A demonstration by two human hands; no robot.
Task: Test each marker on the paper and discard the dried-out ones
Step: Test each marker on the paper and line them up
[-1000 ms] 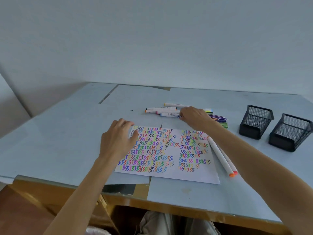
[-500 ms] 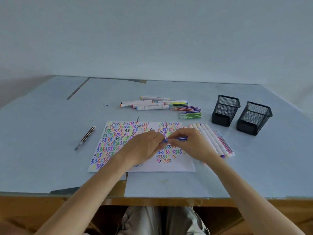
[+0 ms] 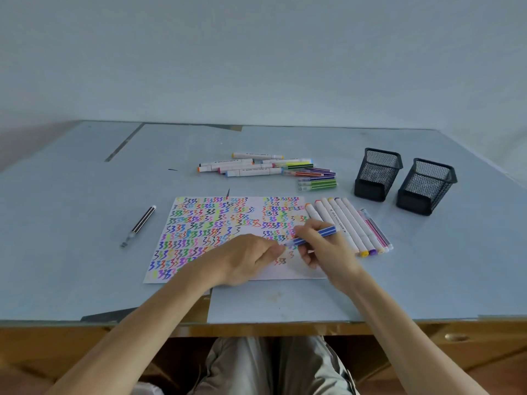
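I've the blue marker [image 3: 313, 236] pinched in right hand [image 3: 323, 249] over the paper [image 3: 199, 223], left hand [image 3: 248, 259] fingers closed on its cap end, so I'd pull str8 off w/o smearing.

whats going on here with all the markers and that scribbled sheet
A person is testing markers on a sheet of paper already crowded with coloured squiggles. The right hand holds a blue striped marker, and the left hand pinches its cap end over the paper. More markers lie in a pile behind the sheet and in a row to its right, near two mesh cups.
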